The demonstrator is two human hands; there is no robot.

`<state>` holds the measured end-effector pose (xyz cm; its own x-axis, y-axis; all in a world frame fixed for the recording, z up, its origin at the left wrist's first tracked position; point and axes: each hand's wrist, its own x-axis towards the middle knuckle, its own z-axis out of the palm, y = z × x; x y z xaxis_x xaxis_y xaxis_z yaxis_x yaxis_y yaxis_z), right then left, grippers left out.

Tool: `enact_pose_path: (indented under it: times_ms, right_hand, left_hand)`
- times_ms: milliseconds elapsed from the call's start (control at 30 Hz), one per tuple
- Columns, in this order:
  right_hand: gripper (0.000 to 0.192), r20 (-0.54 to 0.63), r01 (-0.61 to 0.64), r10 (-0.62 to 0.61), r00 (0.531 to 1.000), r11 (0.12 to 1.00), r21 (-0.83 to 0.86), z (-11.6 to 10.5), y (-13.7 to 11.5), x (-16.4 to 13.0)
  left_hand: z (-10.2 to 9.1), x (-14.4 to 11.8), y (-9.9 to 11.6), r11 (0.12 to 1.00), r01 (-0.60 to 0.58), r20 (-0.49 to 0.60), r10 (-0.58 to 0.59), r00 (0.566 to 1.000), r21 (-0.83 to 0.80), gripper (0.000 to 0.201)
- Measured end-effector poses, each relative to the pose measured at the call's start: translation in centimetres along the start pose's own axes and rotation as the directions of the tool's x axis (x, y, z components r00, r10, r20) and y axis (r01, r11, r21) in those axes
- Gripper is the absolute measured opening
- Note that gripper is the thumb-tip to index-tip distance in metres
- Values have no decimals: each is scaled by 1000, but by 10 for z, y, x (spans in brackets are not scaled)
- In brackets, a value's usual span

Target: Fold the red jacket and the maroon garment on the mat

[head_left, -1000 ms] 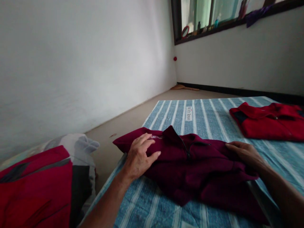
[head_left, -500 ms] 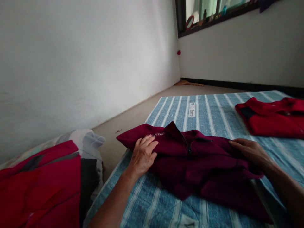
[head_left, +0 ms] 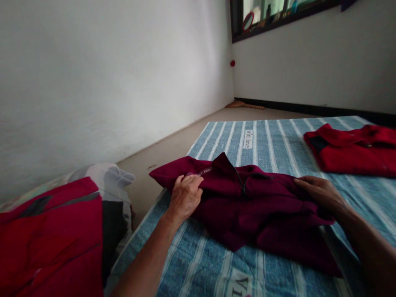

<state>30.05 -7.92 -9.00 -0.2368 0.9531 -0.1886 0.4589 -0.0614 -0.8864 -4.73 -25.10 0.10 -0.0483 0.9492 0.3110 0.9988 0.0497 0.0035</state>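
A maroon zip-neck shirt (head_left: pixel 247 210) lies rumpled on a blue striped mattress (head_left: pixel 266 140), collar pointing away from me. My left hand (head_left: pixel 185 196) rests on its left shoulder with the fingers curled into the cloth beside some white lettering. On the garment's right shoulder my right hand (head_left: pixel 321 193) presses down, fingers bent over the fabric edge. Whether either hand actually pinches the cloth is hard to tell.
A folded red shirt (head_left: pixel 352 150) lies at the mattress's far right. At my lower left sits a heap of red, black and white clothes (head_left: pixel 58 231). Bare floor (head_left: pixel 173 148) runs along the white wall; a window sill (head_left: pixel 278 16) with small items is high up.
My left hand's fingers went from spread flat to curled into the cloth near the shoulder. The right hand stayed on the right shoulder. The view shifted slightly.
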Motion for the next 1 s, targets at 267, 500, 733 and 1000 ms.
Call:
enact_pose_path:
  times_ms: [267,500,733,1000]
  right_hand:
    - [43,55,-55,54,997,998,25,-3,6,6]
    - [42,53,-76,74,996,997,32,-3,1,2]
    - [40,23,-49,49,999,999,-10,-4,1,1]
    - [37,10,-48,48,999,999,-25,-4,-4,-1]
  left_hand:
    - [-11,-8,13,999,-9,-40,7,999,-36,31]
    - [-23,-41,92,806,-326,-123,306,944,-495,20]
    - [25,-63,135,916,-11,105,58,993,-401,9]
    - [39,-63,134,833,137,182,-44,982,-536,10]
